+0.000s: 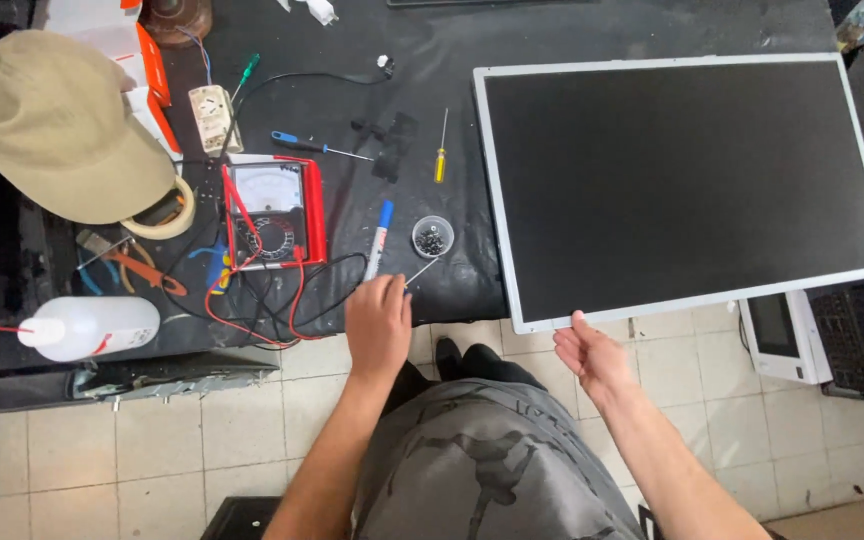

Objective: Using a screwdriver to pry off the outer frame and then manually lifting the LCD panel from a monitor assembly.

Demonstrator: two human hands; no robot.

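The biggest thing before me is the flat rectangular display panel with a matte black face and thin silver metal frame (687, 185), lying face up on the black worktop (432, 60) with its near corner hanging past the table's edge over the pale tiled floor (102, 460). My right hand (592, 360) is at that near edge, palm half turned up, thumb touching the underside of the frame and fingers loosely curled beneath; it steadies more than it clamps.

My left hand (378, 322) rests at the worktop's front edge, fingers pinched around the slim metal shaft of a small screwdriver (420, 271) whose tip angles toward the small round clear plastic cup of dark screws (433, 237). I judge this to be the stage of working fasteners on the panel: the driver is in hand, the screws close by, and a fine grip and good aim would be needed.

Just left of the cup lies a blue-and-white marker pen (379, 238), and beyond it the red-cased analogue multimeter with its tangle of red and black leads (274, 213). Farther left sit a soft khaki cloth cap (52, 125), a roll of cream masking tape (164, 212) and a white squeeze bottle lying on its side (92, 326). A yellow-handled screwdriver (441, 150) lies by the panel, well apart from my fingers.
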